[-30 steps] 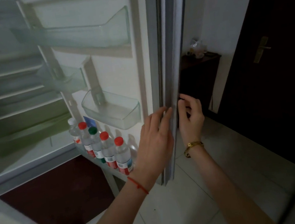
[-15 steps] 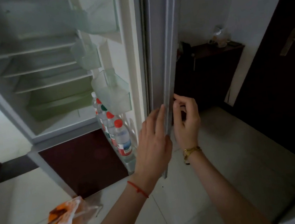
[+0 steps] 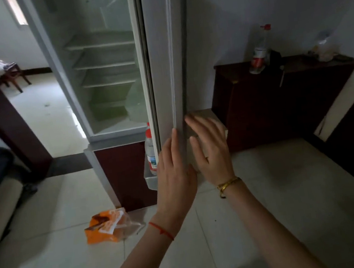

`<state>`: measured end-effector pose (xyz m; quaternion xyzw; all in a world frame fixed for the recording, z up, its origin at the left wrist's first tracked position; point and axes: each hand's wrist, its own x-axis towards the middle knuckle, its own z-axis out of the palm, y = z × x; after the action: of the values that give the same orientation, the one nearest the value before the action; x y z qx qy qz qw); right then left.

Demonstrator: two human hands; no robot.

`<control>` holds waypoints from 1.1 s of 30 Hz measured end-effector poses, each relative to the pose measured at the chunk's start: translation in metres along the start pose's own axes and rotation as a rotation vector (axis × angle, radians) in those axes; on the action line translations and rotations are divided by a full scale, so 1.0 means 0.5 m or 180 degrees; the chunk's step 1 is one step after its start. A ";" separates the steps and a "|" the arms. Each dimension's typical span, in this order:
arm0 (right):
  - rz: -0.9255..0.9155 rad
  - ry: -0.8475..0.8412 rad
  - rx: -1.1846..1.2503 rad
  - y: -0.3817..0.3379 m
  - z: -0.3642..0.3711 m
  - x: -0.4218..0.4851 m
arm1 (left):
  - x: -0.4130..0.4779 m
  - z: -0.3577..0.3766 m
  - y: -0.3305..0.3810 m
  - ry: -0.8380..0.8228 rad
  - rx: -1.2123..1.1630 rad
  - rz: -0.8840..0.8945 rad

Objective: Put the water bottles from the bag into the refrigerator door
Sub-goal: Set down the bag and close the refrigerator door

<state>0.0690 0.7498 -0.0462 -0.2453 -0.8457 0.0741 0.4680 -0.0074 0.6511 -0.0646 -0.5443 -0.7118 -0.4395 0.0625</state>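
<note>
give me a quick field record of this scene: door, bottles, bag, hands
door: refrigerator door seen edge-on, partly swung toward the cabinet
bottles: one red-capped water bottle visible in the bottom door shelf; others hidden by the door
bag: orange bag lying on the floor by the fridge base
left hand: flat on the door's edge, fingers extended
right hand: open palm against the door's outer side
interior: shelves look bare

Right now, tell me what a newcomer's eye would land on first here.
First, the two hands pressed flat on the refrigerator door edge at centre: left hand on its near face, right hand on the far side. Next, the orange bag lying on the floor tiles below, and a red-capped water bottle showing in the door's bottom shelf.
</note>
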 end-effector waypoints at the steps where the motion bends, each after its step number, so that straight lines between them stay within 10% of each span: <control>1: -0.0025 -0.0083 0.0003 -0.007 0.016 0.009 | 0.000 -0.007 -0.011 0.0104 0.0051 -0.0045; 33: -0.1285 -0.1150 0.0547 -0.091 0.500 0.367 | 0.262 -0.178 -0.454 0.1142 0.1267 -0.1204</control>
<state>-0.2348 0.8255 -0.0290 -0.0142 -0.9378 0.0934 0.3341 -0.2826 0.6789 -0.0629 -0.2934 -0.8499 -0.3844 0.2093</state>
